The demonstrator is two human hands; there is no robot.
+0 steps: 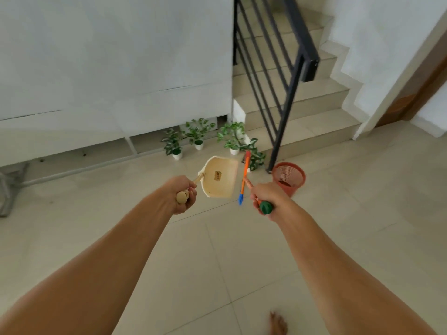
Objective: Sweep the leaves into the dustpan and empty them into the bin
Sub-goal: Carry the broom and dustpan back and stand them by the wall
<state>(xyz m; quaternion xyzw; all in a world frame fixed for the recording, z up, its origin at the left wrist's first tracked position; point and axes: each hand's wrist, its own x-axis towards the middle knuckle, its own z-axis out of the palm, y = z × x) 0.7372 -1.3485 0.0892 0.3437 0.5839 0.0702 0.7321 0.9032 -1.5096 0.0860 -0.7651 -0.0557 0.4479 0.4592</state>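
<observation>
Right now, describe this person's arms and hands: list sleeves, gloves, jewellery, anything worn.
The left forearm and right forearm are bare as far up as the frame shows: no sleeves. The left hand and right hand wear no gloves. No watch, bracelet or ring is visible.

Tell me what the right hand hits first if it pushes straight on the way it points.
Probably the dustpan, held up by the left hand: the right hand, gripping the broom, points forward-left at the pan's right rim. Depth is unclear, so it could slip past.
</observation>
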